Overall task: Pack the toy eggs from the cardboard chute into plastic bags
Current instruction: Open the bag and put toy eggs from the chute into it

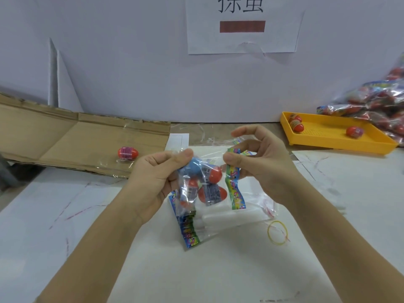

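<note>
Head-worn view, angled down, close over table (218,270)

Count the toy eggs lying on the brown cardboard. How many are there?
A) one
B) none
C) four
A: only one red toy egg lies on the cardboard chute. The other eggs are inside the plastic bag or in the yellow tray.
</note>
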### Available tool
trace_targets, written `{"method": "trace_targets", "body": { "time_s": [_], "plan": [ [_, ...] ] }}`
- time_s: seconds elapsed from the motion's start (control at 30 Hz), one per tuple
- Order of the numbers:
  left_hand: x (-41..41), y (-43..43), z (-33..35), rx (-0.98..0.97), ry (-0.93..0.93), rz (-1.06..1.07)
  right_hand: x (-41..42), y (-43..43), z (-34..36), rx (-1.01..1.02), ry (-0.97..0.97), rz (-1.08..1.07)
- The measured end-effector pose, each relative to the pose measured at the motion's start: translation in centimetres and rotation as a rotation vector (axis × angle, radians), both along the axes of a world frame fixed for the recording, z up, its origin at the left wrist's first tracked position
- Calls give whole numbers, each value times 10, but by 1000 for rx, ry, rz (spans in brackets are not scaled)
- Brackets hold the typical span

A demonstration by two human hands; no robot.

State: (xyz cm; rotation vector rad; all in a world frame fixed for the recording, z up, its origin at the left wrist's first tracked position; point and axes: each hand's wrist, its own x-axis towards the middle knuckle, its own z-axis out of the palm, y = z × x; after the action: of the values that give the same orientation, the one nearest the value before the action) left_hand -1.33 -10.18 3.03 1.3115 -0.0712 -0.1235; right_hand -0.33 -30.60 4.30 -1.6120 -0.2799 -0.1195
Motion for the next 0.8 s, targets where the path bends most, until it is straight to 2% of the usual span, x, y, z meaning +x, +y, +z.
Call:
{"method": "trace_targets", "body": {
  "time_s": [0.07, 0.13, 0.23, 0.3, 0.37, 0.57, 0.67, 0.73, 0.8],
  "plan": [
    [0, 2, 1, -14, -9, 13, 0, 1, 1, -24, -39, -34],
    [1, 4, 1, -63, -17, 44, 0, 3, 1, 35, -41, -63],
    [3, 5, 0, -135, -29, 106, 1, -1, 0, 189, 112, 36],
    [3, 3, -1, -179, -39, 124, -1, -2, 1, 81, 248, 178],
    [3, 0, -2, -208, -49, 117, -4, 1, -3, -37, 271, 264],
    [12, 2, -2, -341, -21, 161, -1, -9, 5, 42, 185, 72],
    [20, 9, -4, -255, -13, 248, -3, -36, 20, -89, 284, 77],
    [22, 7, -8, -104, -40, 263, -8, -54, 24, -213, 398, 118],
    [19, 1, -12, 76, -80, 250, -8, -73, 29, -193, 436, -1]
  ]
}}
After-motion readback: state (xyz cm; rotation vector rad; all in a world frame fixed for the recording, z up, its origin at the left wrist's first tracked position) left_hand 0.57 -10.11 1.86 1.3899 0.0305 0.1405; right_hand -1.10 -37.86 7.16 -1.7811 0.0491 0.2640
